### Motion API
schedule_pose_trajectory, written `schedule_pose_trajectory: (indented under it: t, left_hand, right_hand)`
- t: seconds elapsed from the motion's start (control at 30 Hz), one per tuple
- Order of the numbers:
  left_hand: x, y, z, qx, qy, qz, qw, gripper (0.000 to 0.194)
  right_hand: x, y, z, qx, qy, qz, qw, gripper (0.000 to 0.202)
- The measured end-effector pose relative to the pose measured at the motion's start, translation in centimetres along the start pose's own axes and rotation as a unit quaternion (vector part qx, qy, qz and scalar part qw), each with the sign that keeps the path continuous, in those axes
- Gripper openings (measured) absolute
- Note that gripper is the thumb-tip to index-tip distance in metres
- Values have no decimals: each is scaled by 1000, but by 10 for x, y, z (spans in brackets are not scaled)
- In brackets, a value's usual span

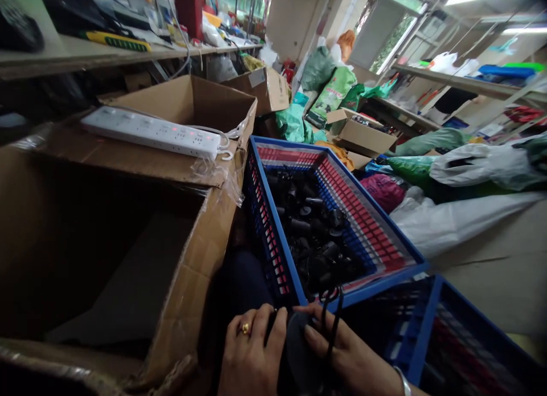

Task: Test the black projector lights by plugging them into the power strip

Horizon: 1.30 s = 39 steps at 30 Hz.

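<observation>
A dark round piece point(296, 350) sits between the left grip point(254, 350) and the right grip point(339, 345), both closed on it, with thin black cords point(334, 330) looping over the right one. Just beyond the grips stands a blue basket point(376, 284) with black parts point(314, 228) heaped inside, while a second blue crate point(431, 319) crowds in to their right and an open cardboard box point(200, 270) walls off their left. Farther ahead-left, a white power strip point(158, 135) lies on cardboard, a cluttered surface point(77, 54) runs behind it, and a white sack point(461, 219) spreads well off to the right.
</observation>
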<state>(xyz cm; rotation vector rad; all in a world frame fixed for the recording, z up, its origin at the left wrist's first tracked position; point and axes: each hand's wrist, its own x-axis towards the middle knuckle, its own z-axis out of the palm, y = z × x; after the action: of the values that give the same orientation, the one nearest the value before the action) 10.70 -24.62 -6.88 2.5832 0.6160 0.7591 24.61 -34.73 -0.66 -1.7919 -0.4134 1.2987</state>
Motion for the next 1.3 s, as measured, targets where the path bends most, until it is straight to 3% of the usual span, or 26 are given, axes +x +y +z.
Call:
schedule_pose_trajectory:
  t: [0.3,0.53,0.73,0.9,1.0,1.07,1.17,1.3]
  left_hand:
    - [7,14,3,51,14,-27,998,45]
    - [6,14,10,17,107,-7,994,38]
    - [5,20,13,34,96,-26,994,34]
    - [16,16,11,49,45,-29,997,35]
    - [17,13,7,31,54,-26,998,38]
    - [14,11,4,21,71,-20,997,40]
    - [9,11,2,19,75,-15,997,40]
    - [7,12,5,34,74,-14,997,38]
  right_hand:
    - [0,-18,12,-70,111,7,991,51]
    - [-9,-18,5,-61,76,96,991,68]
    - [-2,0,12,-118,105,27,987,66]
    - [13,-5,3,-84,97,98,987,80]
    - [8,-11,-7,-27,20,140,990,78]
    - [1,-11,-9,-21,2,119,993,71]
    - [-8,-5,-4,-46,52,64,996,68]
    - [-8,1,10,-63,94,47,993,63]
